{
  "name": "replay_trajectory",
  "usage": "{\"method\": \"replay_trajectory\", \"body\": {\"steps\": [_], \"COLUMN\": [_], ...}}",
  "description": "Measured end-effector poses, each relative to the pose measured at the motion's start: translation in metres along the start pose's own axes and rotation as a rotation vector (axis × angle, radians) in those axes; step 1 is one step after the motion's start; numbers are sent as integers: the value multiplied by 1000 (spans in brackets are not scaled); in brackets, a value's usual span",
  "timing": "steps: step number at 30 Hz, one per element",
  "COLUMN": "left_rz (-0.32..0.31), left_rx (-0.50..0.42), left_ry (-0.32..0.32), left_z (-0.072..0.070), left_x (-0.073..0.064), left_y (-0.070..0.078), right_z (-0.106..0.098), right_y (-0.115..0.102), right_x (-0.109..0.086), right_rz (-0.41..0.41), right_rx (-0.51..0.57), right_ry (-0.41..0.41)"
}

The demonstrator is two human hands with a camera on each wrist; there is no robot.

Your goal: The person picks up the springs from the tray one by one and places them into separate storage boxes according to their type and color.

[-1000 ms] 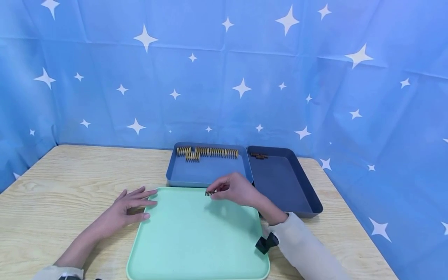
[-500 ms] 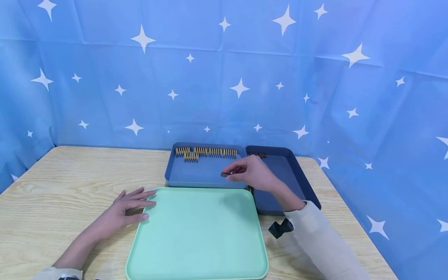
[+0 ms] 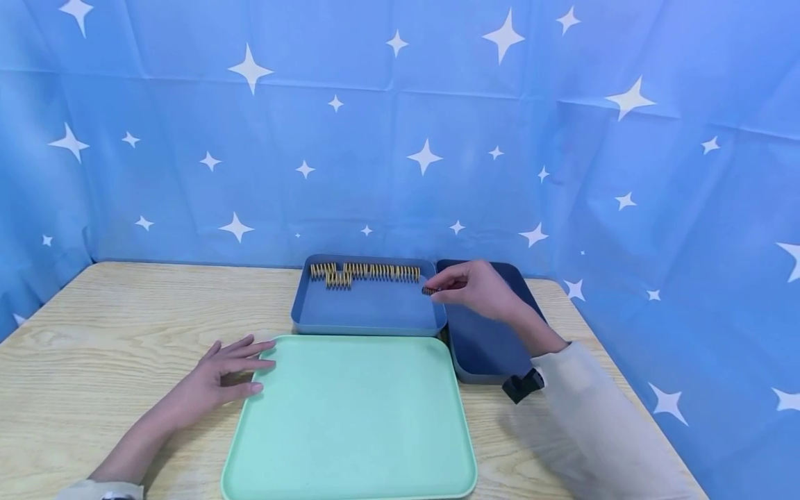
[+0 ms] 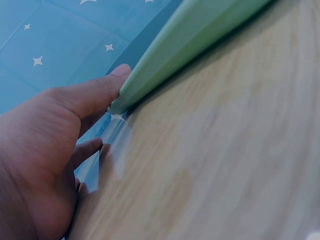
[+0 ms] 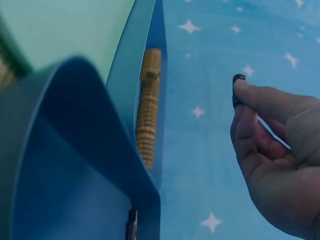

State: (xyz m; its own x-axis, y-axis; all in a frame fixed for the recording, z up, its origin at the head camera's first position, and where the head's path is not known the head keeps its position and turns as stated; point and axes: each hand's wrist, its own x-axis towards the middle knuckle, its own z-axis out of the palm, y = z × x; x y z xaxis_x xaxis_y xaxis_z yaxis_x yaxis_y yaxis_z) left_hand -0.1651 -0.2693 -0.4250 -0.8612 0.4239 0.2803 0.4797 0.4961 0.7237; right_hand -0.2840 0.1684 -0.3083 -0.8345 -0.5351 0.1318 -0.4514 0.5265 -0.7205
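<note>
Between thumb and fingertips, my right hand (image 3: pixel 478 288) pinches a small dark coil spring (image 3: pixel 430 290). In the head view it hangs over the line where the blue tray (image 3: pixel 369 312) meets the dark navy tray (image 3: pixel 487 347). The right wrist view shows the spring (image 5: pixel 238 90) raised above the trays, its ends sticking out past the fingers. My left hand (image 3: pixel 219 378) lies with fingers spread at the left edge of the mint-green tray (image 3: pixel 350 417). In the left wrist view its thumb (image 4: pixel 95 92) touches that tray's rim.
Several yellow coil springs (image 3: pixel 381 272) stand in a row along the back of the blue tray, with one in front. A dark thin piece (image 5: pixel 132 225) lies in the navy tray in the right wrist view. A starry blue curtain (image 3: pixel 375 139) hangs behind the wooden table (image 3: pixel 156 305).
My right hand has carried the dark spring from over the green tray back and right, past the blue tray toward the navy one. The left hand has stayed in place.
</note>
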Motion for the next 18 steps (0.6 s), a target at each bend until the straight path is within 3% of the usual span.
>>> {"method": "replay_trajectory", "body": {"steps": [11, 18], "left_rz": [-16, 6], "left_rx": [-8, 13], "left_ry": [-12, -3], "left_z": [-2, -1], "left_x": [2, 1], "left_y": [-3, -5], "right_z": [-23, -35], "right_y": [21, 39], "right_x": [5, 11], "right_rz": [94, 121], "right_rx": [-55, -73], "right_ry": [28, 44]}}
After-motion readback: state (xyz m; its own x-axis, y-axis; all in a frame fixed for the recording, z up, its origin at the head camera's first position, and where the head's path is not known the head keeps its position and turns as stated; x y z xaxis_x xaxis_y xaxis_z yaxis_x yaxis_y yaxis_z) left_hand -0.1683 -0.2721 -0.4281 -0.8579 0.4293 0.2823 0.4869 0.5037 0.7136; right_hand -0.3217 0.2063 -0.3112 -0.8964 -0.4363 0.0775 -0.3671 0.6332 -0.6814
